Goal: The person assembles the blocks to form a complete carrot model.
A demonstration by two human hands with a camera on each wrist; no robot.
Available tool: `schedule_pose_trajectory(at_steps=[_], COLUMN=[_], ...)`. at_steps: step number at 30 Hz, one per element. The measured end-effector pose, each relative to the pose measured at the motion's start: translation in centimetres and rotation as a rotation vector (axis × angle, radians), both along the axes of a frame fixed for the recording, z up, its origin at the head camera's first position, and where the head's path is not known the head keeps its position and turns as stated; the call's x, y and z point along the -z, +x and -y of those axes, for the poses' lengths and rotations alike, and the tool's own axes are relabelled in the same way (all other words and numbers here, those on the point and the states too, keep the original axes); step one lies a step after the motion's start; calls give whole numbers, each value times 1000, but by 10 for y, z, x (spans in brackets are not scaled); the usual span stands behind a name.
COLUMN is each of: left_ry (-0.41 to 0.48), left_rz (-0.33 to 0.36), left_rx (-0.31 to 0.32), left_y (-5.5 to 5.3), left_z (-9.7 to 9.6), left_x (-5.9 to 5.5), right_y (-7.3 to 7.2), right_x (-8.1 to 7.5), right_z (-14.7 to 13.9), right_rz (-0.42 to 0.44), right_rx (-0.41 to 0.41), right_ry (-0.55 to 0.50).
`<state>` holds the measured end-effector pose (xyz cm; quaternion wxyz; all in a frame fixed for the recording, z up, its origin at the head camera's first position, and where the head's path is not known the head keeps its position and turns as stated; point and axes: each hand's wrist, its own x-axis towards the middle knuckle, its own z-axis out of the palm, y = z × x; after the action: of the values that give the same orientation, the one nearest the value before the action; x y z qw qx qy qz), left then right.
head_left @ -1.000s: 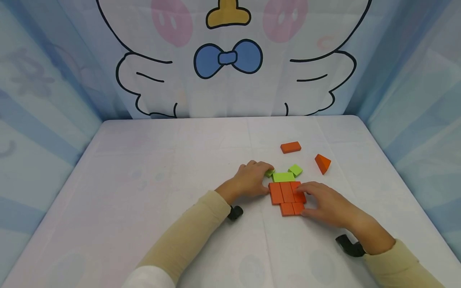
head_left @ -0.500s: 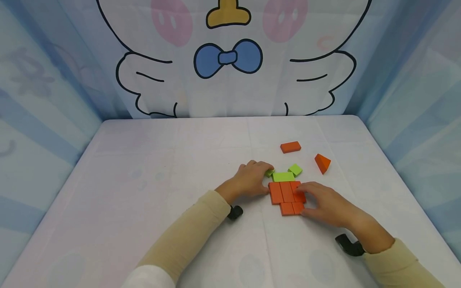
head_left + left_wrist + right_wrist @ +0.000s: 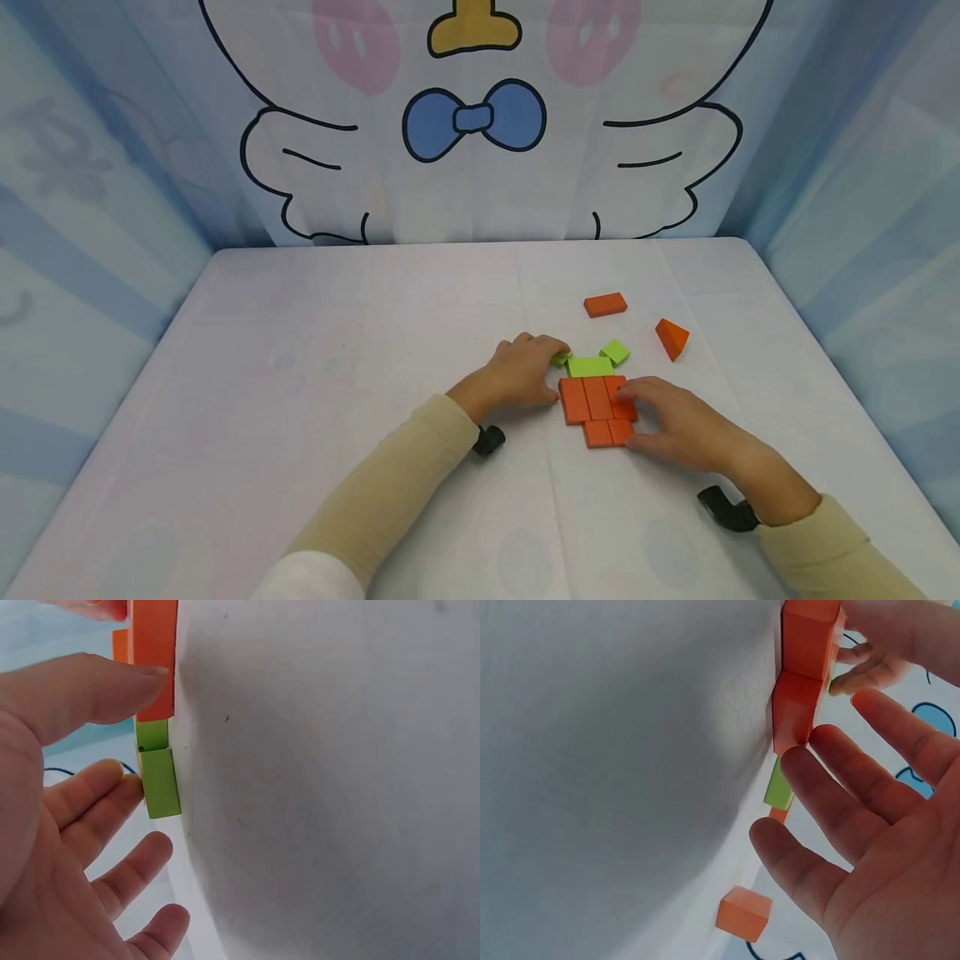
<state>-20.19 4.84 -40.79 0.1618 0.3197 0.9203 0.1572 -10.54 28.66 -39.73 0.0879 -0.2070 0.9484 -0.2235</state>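
Several orange blocks lie packed together in two rows, with a flat green block along their far edge. My left hand is at their left side. In the left wrist view its thumb touches an orange block, and the fingertips are at a small green block; the other fingers are spread. My right hand rests relaxed fingers against the right side of the orange group, partly covering it. A second small green block sits tilted at the green block's far right corner.
Farther back on the white table lies a single orange block. An orange wedge-shaped block is to its right. A curtain printed with a blue bow hangs behind the table's far edge, and more curtains flank both sides.
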Motion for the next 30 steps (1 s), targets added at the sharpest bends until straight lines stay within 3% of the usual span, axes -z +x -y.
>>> schedule_pose_trajectory(at_steps=[7,11,17,24,30], left_ry=[39,53,14,8,-2], left_rz=[27,-2,-67,-50,-51], left_rx=[-10,-18,-29,-42,-38], left_y=[0,1,2,3,3], left_z=[3,2,-1,-3,-4], left_x=[-2,-1,1,1,1], right_y=[-5,-16,-48,-91,-117], right_x=[-3,-7,-15,-19,-18], right_z=[-4,-6,-4,-1,4], right_rz=[-20,-42,-70,16,74], right_rx=[52,110,147,202,242], right_ry=[-14,-27,-12,51,68])
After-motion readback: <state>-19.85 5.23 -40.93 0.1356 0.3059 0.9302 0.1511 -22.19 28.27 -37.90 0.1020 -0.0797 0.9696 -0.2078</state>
